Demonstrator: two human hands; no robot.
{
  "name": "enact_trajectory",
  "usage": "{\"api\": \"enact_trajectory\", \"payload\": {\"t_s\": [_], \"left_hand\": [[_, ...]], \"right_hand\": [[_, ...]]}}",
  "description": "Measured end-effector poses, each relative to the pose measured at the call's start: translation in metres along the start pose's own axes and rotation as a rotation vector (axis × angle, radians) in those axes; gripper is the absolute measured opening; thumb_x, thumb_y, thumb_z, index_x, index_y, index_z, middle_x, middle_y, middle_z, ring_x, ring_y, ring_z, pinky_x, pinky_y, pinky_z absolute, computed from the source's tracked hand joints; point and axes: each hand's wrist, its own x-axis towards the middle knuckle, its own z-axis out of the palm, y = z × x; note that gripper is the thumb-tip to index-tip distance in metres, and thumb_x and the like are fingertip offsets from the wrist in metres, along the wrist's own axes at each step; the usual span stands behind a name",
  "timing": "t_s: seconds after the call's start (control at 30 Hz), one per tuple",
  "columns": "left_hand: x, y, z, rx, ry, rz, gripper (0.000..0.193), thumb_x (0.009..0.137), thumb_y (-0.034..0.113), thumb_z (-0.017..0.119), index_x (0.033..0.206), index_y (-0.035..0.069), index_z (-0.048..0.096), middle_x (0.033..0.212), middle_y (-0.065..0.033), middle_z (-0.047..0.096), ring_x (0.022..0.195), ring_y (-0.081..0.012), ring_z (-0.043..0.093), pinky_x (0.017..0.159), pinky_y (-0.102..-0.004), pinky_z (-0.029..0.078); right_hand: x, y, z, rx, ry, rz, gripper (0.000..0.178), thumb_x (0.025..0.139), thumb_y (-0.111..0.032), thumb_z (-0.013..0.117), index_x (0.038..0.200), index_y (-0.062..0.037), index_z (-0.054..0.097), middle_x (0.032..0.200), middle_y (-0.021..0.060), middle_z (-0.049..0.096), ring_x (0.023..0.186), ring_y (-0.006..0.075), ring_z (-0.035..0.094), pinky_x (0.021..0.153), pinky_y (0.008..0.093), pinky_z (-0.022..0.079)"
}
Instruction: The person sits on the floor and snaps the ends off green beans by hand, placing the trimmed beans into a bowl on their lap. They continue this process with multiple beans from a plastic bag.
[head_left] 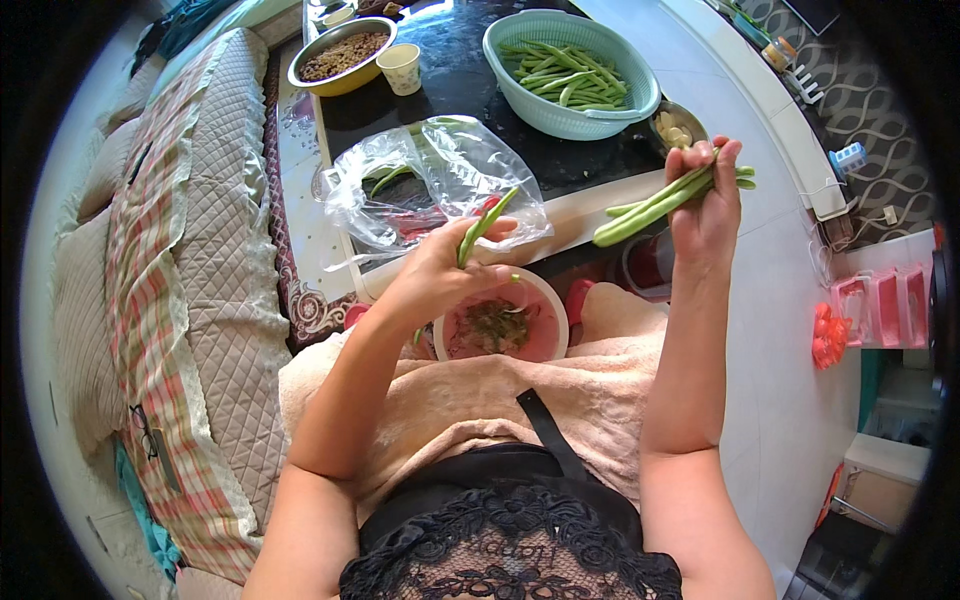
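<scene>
My left hand (452, 262) is closed around a single green bean (486, 226), which sticks up at a slant past the fingers. Raised on the right, my right hand (707, 200) grips a small bunch of green beans (643, 214) that point left and down. Below my left hand, between my knees, stands a pink bowl with a pale rim (560, 325); green scraps (497, 322) lie in it. Just beyond that hand, a clear plastic bag (350, 205) rests on the table with a few beans inside. A pale blue colander (560, 115) holds many more beans.
On the dark-topped table (460, 50) are a yellow basin (345, 87) of brown bits, a paper cup (401, 72), and a metal bowl (662, 130) of pale pieces that look like garlic. A quilted sofa (235, 250) runs along the left; a pink rack (880, 305) stands right.
</scene>
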Motion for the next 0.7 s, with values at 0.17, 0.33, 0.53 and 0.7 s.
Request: {"api": "enact_trajectory", "payload": {"t_s": [0.17, 0.33, 0.53, 0.7], "left_hand": [[0.001, 0.015, 0.003, -0.255, -0.073, -0.063, 0.058, 0.085, 0.022, 0.073, 0.137, 0.014, 0.05, 0.113, -0.0037, 0.055, 0.079, -0.0066, 0.051, 0.067, -0.0184, 0.042], [0.0, 0.016, 0.003, -0.344, -0.136, -0.085, 0.054, 0.085, 0.019, 0.073, 0.134, 0.011, 0.051, 0.105, -0.0021, 0.056, 0.081, -0.004, 0.054, 0.062, -0.0162, 0.041], [0.002, 0.002, 0.002, -0.29, -0.135, -0.089, 0.033, 0.084, 0.011, 0.073, 0.113, 0.006, 0.057, 0.09, 0.0005, 0.058, 0.075, -0.0044, 0.056, 0.059, -0.0195, 0.044], [-0.002, 0.012, 0.004, -0.159, -0.149, -0.137, 0.03, 0.096, 0.028, 0.059, 0.116, 0.005, 0.057, 0.093, -0.001, 0.06, 0.079, -0.0063, 0.057, 0.062, -0.0211, 0.046]], "right_hand": [[-0.02, 0.02, 0.018, -0.159, -0.219, 0.255, 0.026, 0.092, -0.027, 0.066, 0.107, -0.0072, 0.06, 0.066, -0.0058, 0.041, 0.053, 0.0035, 0.038, 0.049, 0.02, 0.037], [-0.046, 0.04, 0.043, -0.72, -0.362, 0.286, 0.02, 0.087, -0.016, 0.071, 0.101, -0.0022, 0.069, 0.069, -0.0023, 0.057, 0.057, 0.003, 0.048, 0.051, 0.018, 0.039], [-0.057, 0.061, 0.041, -0.693, -0.619, 0.373, 0.019, 0.084, -0.013, 0.074, 0.095, 0.0003, 0.07, 0.081, 0.0023, 0.068, 0.072, 0.0069, 0.06, 0.064, 0.0218, 0.049], [-0.061, 0.068, 0.041, -0.625, -0.607, 0.336, 0.015, 0.085, -0.013, 0.073, 0.091, 0.0001, 0.068, 0.078, 0.0012, 0.067, 0.065, 0.0045, 0.056, 0.058, 0.0196, 0.046]]}}
